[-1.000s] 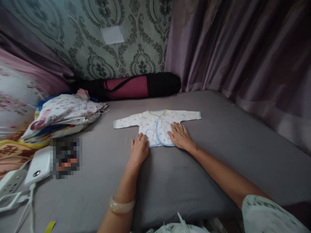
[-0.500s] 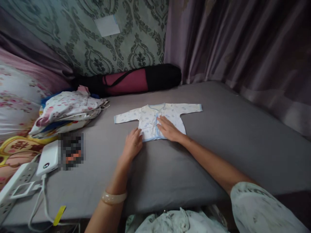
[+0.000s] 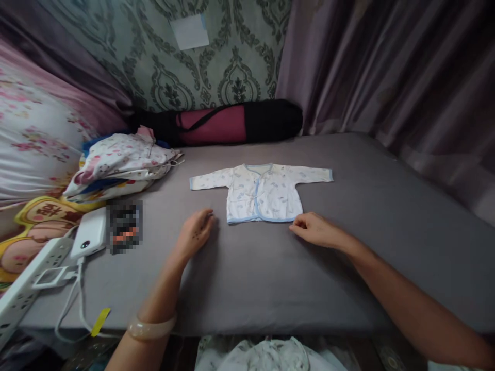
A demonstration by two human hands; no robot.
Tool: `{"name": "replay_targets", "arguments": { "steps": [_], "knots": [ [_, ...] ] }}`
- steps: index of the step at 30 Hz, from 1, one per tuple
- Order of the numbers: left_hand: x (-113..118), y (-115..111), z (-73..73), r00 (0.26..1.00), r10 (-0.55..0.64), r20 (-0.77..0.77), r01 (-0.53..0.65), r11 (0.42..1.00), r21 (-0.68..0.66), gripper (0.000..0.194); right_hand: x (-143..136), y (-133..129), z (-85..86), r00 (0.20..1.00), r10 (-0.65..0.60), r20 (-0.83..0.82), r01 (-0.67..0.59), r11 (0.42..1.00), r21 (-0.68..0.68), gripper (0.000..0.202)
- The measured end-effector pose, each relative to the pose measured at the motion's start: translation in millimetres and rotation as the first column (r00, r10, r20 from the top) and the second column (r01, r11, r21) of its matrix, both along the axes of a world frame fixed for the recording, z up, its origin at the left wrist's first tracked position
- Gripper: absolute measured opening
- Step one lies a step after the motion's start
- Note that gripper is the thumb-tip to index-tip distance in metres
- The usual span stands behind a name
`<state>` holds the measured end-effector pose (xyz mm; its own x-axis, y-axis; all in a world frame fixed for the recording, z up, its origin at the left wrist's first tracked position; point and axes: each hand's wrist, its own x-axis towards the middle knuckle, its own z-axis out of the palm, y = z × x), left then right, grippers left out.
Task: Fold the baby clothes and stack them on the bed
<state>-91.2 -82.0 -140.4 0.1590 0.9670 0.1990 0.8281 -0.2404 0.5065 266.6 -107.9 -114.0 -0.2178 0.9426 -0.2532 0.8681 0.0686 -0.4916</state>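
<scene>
A small white baby shirt (image 3: 273,193) with blue trim lies flat on the grey sheet, front up, sleeves spread to both sides. My left hand (image 3: 196,232) is to the left of the shirt's lower edge, apart from it, fingers loosely bent and nothing visible in them. At the shirt's lower right corner is my right hand (image 3: 317,229), its thumb and fingertips pinched together by the blue hem. Whether cloth is between those fingertips is too small to tell.
A pile of folded clothes (image 3: 124,162) lies at the left near a floral pillow (image 3: 34,134). A long black and red bag (image 3: 220,124) lines the wall. The power bank (image 3: 89,232) and power strip (image 3: 33,268) with cables sit at the left edge.
My right hand has left the shirt's front and moved to its lower right corner, fingers now pinched. My left hand has moved off the hem to the left. The shirt's front lies smoother.
</scene>
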Motion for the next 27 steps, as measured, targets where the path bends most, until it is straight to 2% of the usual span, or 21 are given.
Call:
{"name": "replay_targets", "arguments": {
  "steps": [2, 3, 5, 6, 8, 10, 12, 16, 20, 25, 27],
  "knots": [
    [16, 6, 2.7, 1.000, -0.020, 0.011, 0.020, 1.000, 0.017, 0.032, -2, 12, 5.2, 0.996, 0.020, -0.084, -0.020, 1.000, 0.003, 0.042],
    [26, 10, 3.4, 0.999, -0.035, 0.015, 0.034, 0.999, 0.026, 0.032, -4, 20, 6.7, 0.996, -0.003, -0.084, 0.008, 0.999, 0.053, 0.046],
    [53, 21, 2.4, 0.996, -0.085, 0.014, 0.084, 0.994, 0.064, 0.032, -12, 37, 5.2, 0.998, -0.038, -0.047, 0.048, 0.972, 0.228, 0.044],
    [67, 27, 0.9, 0.988, -0.152, 0.005, 0.151, 0.985, 0.080, 0.033, -18, 45, 1.9, 0.999, -0.034, -0.017, 0.037, 0.946, 0.322, 0.042],
    [97, 40, -3.5, 0.961, -0.271, -0.061, 0.276, 0.956, 0.095, 0.036, -33, 59, -8.5, 0.998, 0.023, 0.064, -0.049, 0.895, 0.444, 0.044],
    [120, 53, -8.7, 0.940, -0.289, -0.181, 0.305, 0.950, 0.069, 0.040, -47, 69, -20.4, 0.981, 0.063, 0.183, -0.141, 0.883, 0.448, 0.050],
    [132, 62, -13.9, 0.931, -0.237, -0.279, 0.262, 0.964, 0.055, 0.047, -55, 75, -30.2, 0.958, 0.087, 0.274, -0.199, 0.889, 0.413, 0.053],
    [133, 70, -25.1, 0.910, -0.207, -0.359, 0.218, 0.976, -0.011, 0.063, -56, 81, -43.0, 0.942, 0.093, 0.323, -0.219, 0.899, 0.378, 0.056],
    [129, 69, -32.7, 0.901, -0.222, -0.373, 0.213, 0.975, -0.066, 0.065, -53, 84, -51.4, 0.944, 0.074, 0.321, -0.195, 0.911, 0.363, 0.056],
    [127, 73, -27.6, 0.895, -0.267, -0.357, 0.239, 0.963, -0.122, 0.063, -52, 87, -47.1, 0.951, 0.089, 0.295, -0.183, 0.933, 0.308, 0.054],
    [124, 78, -24.5, 0.906, -0.234, -0.352, 0.216, 0.972, -0.090, 0.059, -55, 91, -41.5, 0.964, 0.078, 0.253, -0.157, 0.939, 0.306, 0.054]
  ]
}}
